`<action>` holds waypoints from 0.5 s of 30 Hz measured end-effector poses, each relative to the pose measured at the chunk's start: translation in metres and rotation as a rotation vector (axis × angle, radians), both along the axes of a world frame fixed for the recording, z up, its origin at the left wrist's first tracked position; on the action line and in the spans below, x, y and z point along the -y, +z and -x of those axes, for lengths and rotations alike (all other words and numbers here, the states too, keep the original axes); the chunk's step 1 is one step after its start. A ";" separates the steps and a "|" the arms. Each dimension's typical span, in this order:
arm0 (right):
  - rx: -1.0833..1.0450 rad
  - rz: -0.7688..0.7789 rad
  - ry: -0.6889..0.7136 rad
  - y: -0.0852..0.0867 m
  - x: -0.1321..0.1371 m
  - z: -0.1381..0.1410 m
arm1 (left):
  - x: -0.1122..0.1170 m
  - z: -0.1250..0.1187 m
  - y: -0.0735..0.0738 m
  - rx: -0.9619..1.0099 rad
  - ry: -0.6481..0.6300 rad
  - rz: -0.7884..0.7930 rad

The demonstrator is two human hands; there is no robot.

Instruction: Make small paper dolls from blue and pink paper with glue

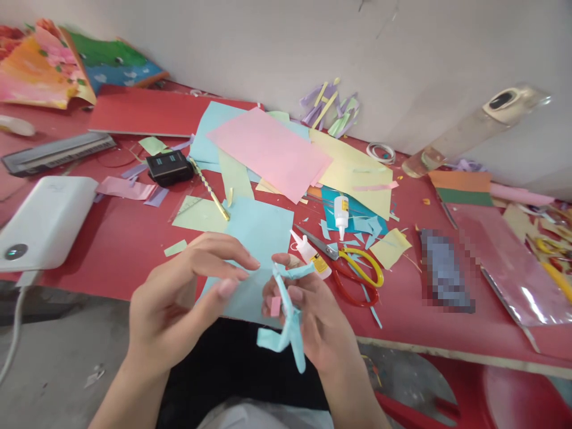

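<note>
My right hand [313,304] pinches a light-blue folded paper figure [288,298] with thin limb-like strips sticking out. A small pink paper piece [276,306] shows at the fingers of that hand. To the left, my left hand [187,292] is held apart from the figure, thumb and fingers spread with nothing between them. Beneath both hands lies a light-blue paper sheet [259,232]. Just beyond my right hand are a white glue bottle [315,256] with a yellow label and scissors [357,268] with red and yellow handles.
A second glue bottle [341,214] lies among blue scraps. Pink paper [268,152] and yellow paper [357,173] are spread toward the wall. A white power bank [44,220] and a black device [168,168] sit left. A tall clear bottle [469,134] leans at the right.
</note>
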State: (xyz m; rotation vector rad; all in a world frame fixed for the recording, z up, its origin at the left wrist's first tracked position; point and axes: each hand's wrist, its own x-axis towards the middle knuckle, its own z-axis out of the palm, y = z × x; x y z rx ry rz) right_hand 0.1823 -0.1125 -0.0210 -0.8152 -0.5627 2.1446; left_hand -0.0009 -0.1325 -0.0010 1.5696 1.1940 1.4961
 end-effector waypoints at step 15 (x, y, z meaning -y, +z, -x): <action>-0.154 0.194 -0.068 -0.012 0.008 0.008 | -0.003 -0.018 0.002 -0.233 -0.150 -0.107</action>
